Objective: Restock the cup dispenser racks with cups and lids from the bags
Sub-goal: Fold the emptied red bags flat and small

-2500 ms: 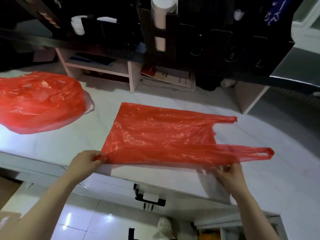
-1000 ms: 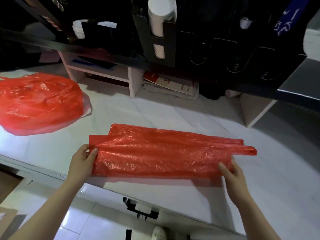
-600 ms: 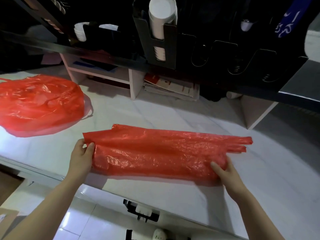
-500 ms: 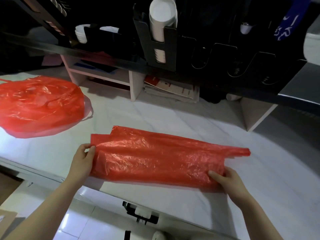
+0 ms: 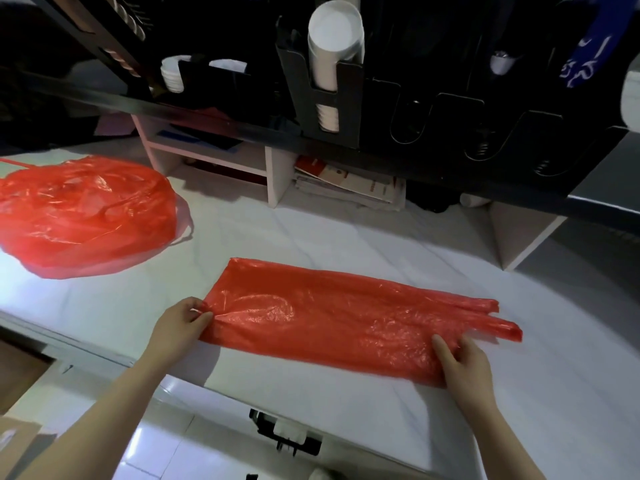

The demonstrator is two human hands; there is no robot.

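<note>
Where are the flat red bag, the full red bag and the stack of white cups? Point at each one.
flat red bag (image 5: 346,323): head view, middle of the folded sheet.
full red bag (image 5: 83,216): head view, middle of its bulging side.
stack of white cups (image 5: 335,32): head view, round top face.

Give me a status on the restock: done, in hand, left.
Done: a stack of white cups sits in the rack, and the flat red bag looks emptied. In hand: the left hand pinches its corner and the right hand holds its handle end on the counter, apparently folding it. Left: the bulging red bag looks full, and rack slots right of the cups appear empty.
</note>
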